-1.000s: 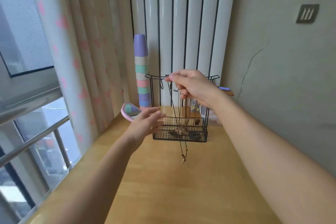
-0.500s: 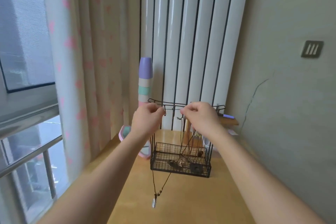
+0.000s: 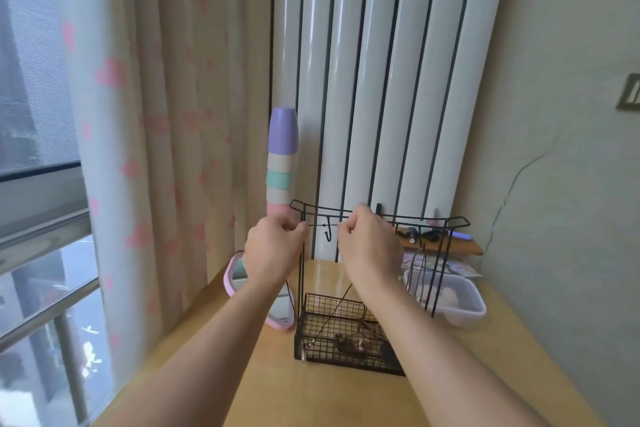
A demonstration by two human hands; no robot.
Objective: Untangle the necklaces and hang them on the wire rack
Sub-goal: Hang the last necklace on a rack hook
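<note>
A black wire rack stands on the wooden table, with a top bar, a small hook and a mesh basket at its base. My left hand and my right hand each pinch an end of a thin dark necklace cord, stretched level between them just above the hook. From my right hand, cord strands slant down into the basket. More necklaces and pendants lie tangled on the basket floor.
A tall stack of pastel cups stands left of the rack, in front of a white radiator. A pink-framed mirror leans at the left, a clear plastic box sits at the right, and a curtain hangs at the window.
My left hand rose from beside the basket to the top bar and took hold of the cord. Both hands now stretch it across the hook; the pendant that hung over the table is lifted.
</note>
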